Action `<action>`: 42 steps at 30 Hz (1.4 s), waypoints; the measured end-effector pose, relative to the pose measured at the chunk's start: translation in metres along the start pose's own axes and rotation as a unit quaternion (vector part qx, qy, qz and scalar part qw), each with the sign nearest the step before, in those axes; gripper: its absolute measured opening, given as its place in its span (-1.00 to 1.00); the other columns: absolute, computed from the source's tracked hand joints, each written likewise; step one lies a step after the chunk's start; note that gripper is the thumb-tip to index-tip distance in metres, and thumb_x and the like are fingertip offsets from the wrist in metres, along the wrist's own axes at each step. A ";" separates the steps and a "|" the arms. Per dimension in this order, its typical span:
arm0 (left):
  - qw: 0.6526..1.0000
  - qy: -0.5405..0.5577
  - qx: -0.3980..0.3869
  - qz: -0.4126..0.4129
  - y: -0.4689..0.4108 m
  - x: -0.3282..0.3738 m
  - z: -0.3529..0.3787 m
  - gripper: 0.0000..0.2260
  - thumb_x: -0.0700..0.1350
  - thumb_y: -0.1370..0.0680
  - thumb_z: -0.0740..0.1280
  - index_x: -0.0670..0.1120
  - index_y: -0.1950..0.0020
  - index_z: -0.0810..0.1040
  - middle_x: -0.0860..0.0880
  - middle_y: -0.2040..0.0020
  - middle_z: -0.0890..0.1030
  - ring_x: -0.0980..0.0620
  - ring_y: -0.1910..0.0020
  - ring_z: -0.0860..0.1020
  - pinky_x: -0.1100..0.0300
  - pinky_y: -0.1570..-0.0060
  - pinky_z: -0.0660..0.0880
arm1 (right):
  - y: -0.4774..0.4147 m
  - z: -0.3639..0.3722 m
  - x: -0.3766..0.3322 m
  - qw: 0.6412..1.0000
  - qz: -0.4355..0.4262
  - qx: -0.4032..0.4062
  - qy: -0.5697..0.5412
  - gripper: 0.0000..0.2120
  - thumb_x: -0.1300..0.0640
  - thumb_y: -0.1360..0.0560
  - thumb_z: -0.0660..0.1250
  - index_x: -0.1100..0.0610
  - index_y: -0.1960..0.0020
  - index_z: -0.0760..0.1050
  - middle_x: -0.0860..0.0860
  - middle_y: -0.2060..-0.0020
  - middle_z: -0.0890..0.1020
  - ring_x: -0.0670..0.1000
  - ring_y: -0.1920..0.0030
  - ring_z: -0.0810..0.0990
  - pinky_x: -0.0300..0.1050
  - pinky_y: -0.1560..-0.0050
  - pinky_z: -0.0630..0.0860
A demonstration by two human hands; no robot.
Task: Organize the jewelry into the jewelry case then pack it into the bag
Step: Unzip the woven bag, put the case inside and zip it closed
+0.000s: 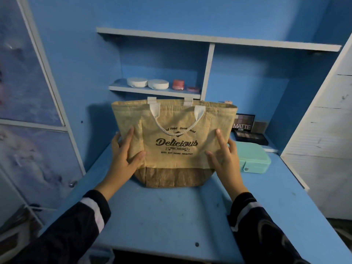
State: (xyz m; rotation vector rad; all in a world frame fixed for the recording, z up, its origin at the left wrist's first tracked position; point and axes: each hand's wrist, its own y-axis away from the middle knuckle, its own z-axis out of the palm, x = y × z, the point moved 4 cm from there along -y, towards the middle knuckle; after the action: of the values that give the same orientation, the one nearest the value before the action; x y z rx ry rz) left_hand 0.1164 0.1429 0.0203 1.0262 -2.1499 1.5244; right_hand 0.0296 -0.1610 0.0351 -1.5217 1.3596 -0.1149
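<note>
A tan woven tote bag [171,121] with white handles and the word "Delicious" stands upright in the middle of the blue desk [171,216]. My left hand [123,155] holds its left side, thumb on the front and fingers spread along the edge. My right hand [224,153] presses its right side with straight fingers. A mint-green jewelry case [253,159] lies shut on the desk just right of the bag, partly hidden behind my right hand. No loose jewelry shows.
An open eyeshadow palette [247,130] marked "MATTE" stands behind the case. A small shelf [152,91] above the bag carries two white round boxes and red pots. A white cabinet side [323,130] bounds the right; a cupboard door [38,130] bounds the left.
</note>
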 end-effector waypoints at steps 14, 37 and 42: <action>0.993 0.075 0.000 -0.088 0.009 -0.005 0.006 -0.25 0.15 -0.51 0.36 0.44 -0.50 -0.08 0.00 -0.53 0.13 0.08 -0.54 0.15 -0.11 -0.51 0.16 | 0.008 0.001 0.011 0.999 0.046 -0.010 -0.012 -0.30 0.13 -0.54 0.38 -0.21 -0.52 0.08 0.10 -0.41 0.31 0.06 -0.39 0.33 -0.08 -0.40 0.32; 0.967 0.204 0.138 -0.070 -0.074 0.057 -0.037 -0.75 0.07 -0.56 0.26 0.20 -0.24 0.45 0.08 -0.24 0.51 0.18 -0.15 0.50 0.21 -0.25 0.42 | -0.067 -0.049 -0.042 0.975 0.096 0.145 -0.139 -0.77 -0.05 -0.57 0.32 0.08 -0.06 0.64 -0.01 -0.13 0.59 -0.14 -0.12 0.52 -0.31 -0.06 0.45; 0.976 0.179 0.120 -0.019 -0.025 0.056 -0.030 -0.72 0.00 -0.56 0.28 0.08 -0.27 0.41 0.04 -0.13 0.50 0.18 -0.08 0.50 0.28 -0.14 0.40 | -0.037 -0.050 -0.027 0.971 0.120 0.129 -0.162 -0.81 0.04 -0.55 0.37 0.13 -0.06 0.65 0.00 -0.13 0.60 -0.07 -0.11 0.56 -0.27 -0.04 0.46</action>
State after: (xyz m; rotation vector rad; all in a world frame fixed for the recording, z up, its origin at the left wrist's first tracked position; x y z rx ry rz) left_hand 0.0905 0.1446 0.0839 0.7810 -1.7236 1.8233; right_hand 0.0124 -0.1773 0.0983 -1.0960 1.2018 0.1016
